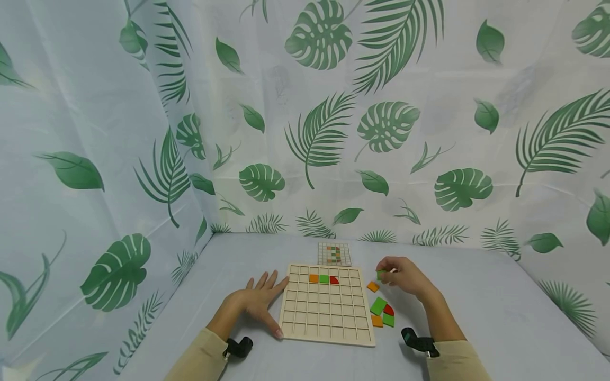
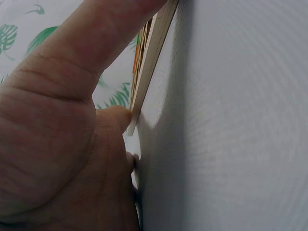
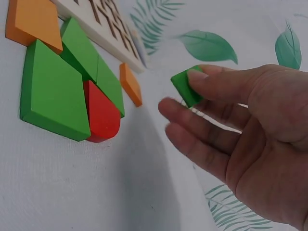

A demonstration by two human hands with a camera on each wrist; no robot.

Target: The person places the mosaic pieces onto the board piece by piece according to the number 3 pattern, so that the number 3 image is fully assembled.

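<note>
A wooden grid board (image 1: 329,309) lies flat on the table. In one of its upper rows sit an orange square (image 1: 313,278), a green square (image 1: 324,279) and a red quarter-round tile (image 1: 334,280), side by side. My left hand (image 1: 262,299) is spread at the board's left side, index fingertip and thumb right at its edge; the left wrist view shows the thumb close along that edge. Beyond the board's upper right corner, my right hand (image 1: 402,276) pinches a green tile (image 3: 187,86) between thumb and fingers, raised over the table.
Right of the board lie loose green tiles (image 1: 378,306), a red quarter-round tile (image 1: 388,310) and orange tiles (image 1: 373,286), some touching. Behind the board, a small card (image 1: 334,254) shows a grid with coloured shapes. A leaf-patterned cloth (image 1: 333,132) hangs behind the table.
</note>
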